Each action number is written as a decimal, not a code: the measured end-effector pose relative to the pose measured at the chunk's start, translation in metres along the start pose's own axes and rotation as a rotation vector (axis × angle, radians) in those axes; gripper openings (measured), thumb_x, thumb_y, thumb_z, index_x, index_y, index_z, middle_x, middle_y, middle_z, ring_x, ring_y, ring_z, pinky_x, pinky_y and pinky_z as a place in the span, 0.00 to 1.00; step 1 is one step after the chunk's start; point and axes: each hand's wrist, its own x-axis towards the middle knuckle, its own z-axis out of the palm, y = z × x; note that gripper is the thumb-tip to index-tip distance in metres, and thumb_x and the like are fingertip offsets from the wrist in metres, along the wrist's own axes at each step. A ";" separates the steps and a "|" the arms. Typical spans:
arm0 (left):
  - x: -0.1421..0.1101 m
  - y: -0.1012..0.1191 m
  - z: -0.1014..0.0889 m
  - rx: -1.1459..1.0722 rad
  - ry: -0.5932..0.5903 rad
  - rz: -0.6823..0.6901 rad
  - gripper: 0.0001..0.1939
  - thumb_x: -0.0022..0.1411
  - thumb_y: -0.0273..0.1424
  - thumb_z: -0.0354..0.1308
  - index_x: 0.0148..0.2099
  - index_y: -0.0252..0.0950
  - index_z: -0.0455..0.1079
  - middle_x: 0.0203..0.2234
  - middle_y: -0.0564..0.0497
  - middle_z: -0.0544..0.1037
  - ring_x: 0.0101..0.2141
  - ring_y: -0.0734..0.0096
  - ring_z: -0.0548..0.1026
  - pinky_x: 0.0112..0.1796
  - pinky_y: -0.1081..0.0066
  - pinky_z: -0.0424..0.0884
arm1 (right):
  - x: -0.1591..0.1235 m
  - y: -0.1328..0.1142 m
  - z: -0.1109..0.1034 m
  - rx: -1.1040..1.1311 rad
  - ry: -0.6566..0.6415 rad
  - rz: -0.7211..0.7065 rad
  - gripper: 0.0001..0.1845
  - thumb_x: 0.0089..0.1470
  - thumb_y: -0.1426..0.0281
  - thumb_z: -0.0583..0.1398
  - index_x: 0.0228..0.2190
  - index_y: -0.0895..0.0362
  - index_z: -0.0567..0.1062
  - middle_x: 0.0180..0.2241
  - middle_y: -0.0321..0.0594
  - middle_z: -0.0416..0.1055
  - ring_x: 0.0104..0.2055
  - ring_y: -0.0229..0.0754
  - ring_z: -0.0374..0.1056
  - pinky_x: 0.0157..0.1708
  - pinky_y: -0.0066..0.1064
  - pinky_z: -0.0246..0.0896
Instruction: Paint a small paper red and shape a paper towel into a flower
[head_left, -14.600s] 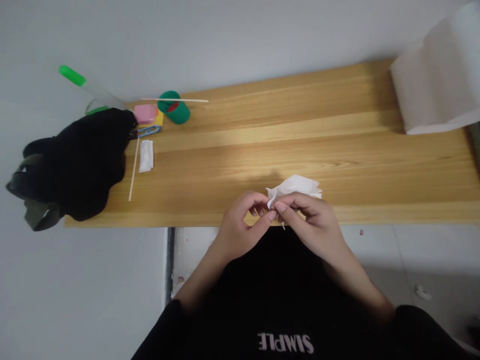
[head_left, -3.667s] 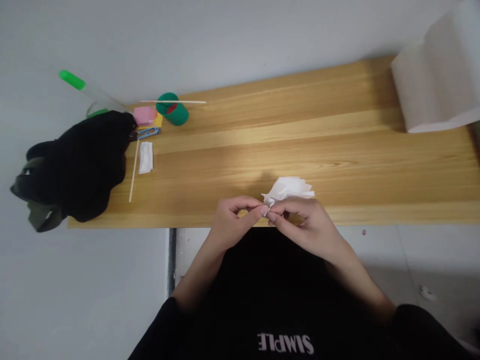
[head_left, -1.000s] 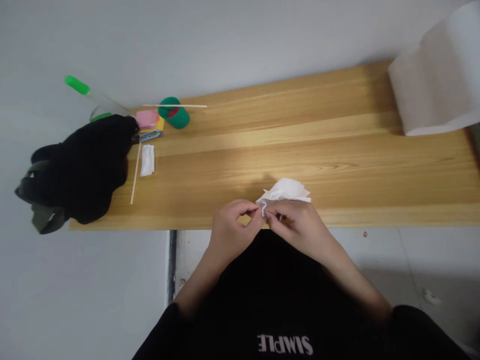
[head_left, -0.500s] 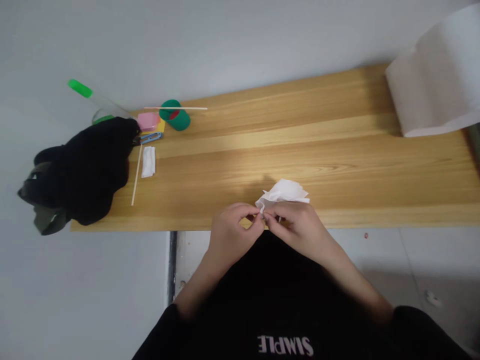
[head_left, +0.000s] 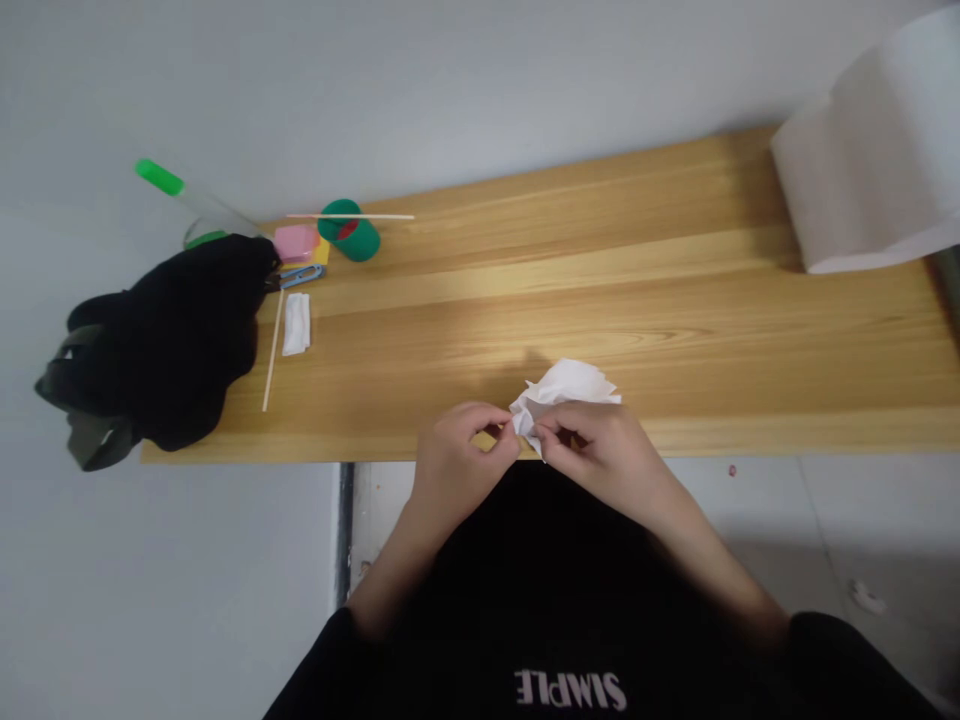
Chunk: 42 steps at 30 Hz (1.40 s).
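Note:
A crumpled white tissue paper (head_left: 574, 380) with ragged, layered edges is held above the table's near edge, just in front of my black shirt. My left hand (head_left: 466, 460) pinches its left corner between thumb and forefinger. On the other side, my right hand (head_left: 600, 445) grips the lower part between thumb and fingertips. A small piece of the paper shows between the two hands and hangs a little below the fingers. The right fingers hide part of the paper.
On the wooden table (head_left: 450, 330), a folded white tissue (head_left: 297, 323), thin sticks (head_left: 273, 350), a green cup (head_left: 358, 240), blue thread snips (head_left: 303, 276) and a pink block (head_left: 295, 243) lie left. A black cloth bundle (head_left: 180, 340) covers that end. A large white roll (head_left: 870, 170) stands right.
My hands have moved slightly apart, the left going left and the right going right. More of the white paper now shows between the fingertips.

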 end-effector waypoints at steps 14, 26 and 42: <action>0.010 -0.019 -0.009 -0.599 -0.055 -0.266 0.02 0.47 0.27 0.58 0.24 0.35 0.71 0.19 0.53 0.76 0.23 0.75 0.72 0.27 0.75 0.69 | 0.002 0.007 -0.020 0.117 -0.009 0.008 0.07 0.45 0.77 0.56 0.19 0.57 0.67 0.18 0.31 0.63 0.21 0.31 0.57 0.23 0.24 0.50; 0.018 -0.021 -0.008 -0.904 -0.019 -0.539 0.03 0.40 0.28 0.57 0.22 0.33 0.67 0.19 0.53 0.75 0.15 0.77 0.70 0.17 0.76 0.63 | 0.005 0.018 -0.027 0.303 -0.030 -0.100 0.08 0.44 0.79 0.55 0.19 0.57 0.67 0.30 0.37 0.72 0.33 0.37 0.68 0.35 0.29 0.61; 0.022 -0.027 -0.008 -0.978 0.068 -0.572 0.06 0.39 0.30 0.57 0.22 0.34 0.63 0.13 0.56 0.70 0.13 0.76 0.69 0.15 0.78 0.62 | 0.003 0.028 -0.030 0.283 0.022 -0.043 0.08 0.48 0.74 0.57 0.19 0.56 0.67 0.29 0.38 0.71 0.34 0.39 0.68 0.35 0.32 0.61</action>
